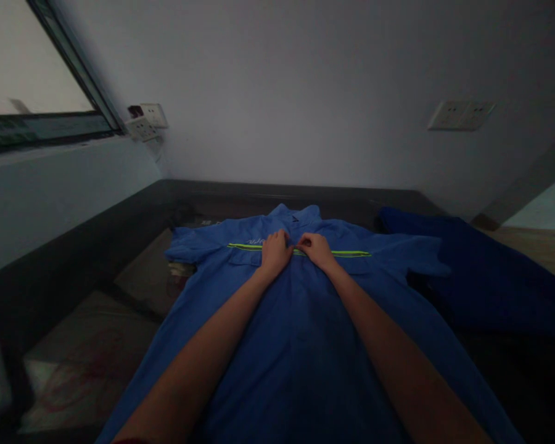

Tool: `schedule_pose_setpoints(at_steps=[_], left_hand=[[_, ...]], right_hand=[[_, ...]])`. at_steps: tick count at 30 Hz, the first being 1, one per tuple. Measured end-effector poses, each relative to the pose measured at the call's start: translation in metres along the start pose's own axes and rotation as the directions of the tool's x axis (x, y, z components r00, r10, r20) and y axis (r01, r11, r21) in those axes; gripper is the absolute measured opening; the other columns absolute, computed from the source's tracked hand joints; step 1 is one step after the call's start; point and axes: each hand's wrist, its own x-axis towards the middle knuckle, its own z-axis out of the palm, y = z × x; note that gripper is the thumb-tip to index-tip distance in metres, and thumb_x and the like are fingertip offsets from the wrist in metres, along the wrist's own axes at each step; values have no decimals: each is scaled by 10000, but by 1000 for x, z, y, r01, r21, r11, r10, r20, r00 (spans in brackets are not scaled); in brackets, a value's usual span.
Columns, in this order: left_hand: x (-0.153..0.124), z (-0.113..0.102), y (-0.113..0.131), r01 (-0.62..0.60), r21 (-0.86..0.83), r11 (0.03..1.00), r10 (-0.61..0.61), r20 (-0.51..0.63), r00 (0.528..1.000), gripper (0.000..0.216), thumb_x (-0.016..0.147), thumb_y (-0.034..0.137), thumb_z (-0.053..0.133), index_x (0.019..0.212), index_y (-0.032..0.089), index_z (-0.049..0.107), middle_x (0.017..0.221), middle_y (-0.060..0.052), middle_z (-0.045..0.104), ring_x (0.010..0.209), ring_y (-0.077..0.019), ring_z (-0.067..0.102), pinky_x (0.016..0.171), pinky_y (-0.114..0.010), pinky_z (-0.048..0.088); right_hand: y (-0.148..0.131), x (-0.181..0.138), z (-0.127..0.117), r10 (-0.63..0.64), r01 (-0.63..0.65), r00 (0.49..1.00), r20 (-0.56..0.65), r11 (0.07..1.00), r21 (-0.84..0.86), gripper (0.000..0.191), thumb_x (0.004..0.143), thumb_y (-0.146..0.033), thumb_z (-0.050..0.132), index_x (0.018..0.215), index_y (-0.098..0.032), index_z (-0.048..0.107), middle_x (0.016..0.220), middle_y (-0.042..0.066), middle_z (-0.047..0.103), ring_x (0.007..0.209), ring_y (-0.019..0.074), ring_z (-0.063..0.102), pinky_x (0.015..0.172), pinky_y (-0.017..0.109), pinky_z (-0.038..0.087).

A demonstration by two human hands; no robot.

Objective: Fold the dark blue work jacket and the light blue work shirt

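Note:
A blue work shirt (300,333) with a yellow-green chest stripe lies flat, front up, collar pointing away from me. My left hand (275,251) and my right hand (316,248) meet at the middle of the chest, on the stripe just below the collar. Both have their fingers curled and pinched on the shirt's front placket. What the fingertips hold there is too small to make out. Both forearms stretch out over the shirt's body.
A darker blue garment (481,277) lies to the right of the shirt. A dark ledge runs along the wall at left and back. Wall sockets (147,120) sit near the window corner, and another socket plate (460,115) is on the right wall.

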Motion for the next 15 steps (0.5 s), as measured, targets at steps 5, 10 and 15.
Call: schedule_pose_setpoints(at_steps=[5,10,15], left_hand=[[1,-4,1,8,87,996,-18,107,994,174,870,318,528,913,192,640,1015,-87,670,1001,-248,579,857,-357,404],[-3,-3,5,8,107,994,-17,88,996,208,878,295,498,944,181,659,1050,-105,670,1017,-254,576,875,-365,408],[0,-7,4,5,94,996,-18,133,991,215,868,295,504,941,179,670,1019,-107,687,992,-250,606,847,-345,433]], right_hand=[[-3,-1,-2,-30,42,996,83,989,-144,65,752,-141,675,811,-160,655,729,21,660,677,143,574,611,229,368],[-4,1,2,44,-33,996,83,991,-130,117,730,-123,686,830,-171,648,737,13,656,680,139,568,632,232,376],[1,4,7,66,-63,997,42,996,-68,106,684,-105,692,750,-170,640,704,9,657,648,135,568,608,231,389]])
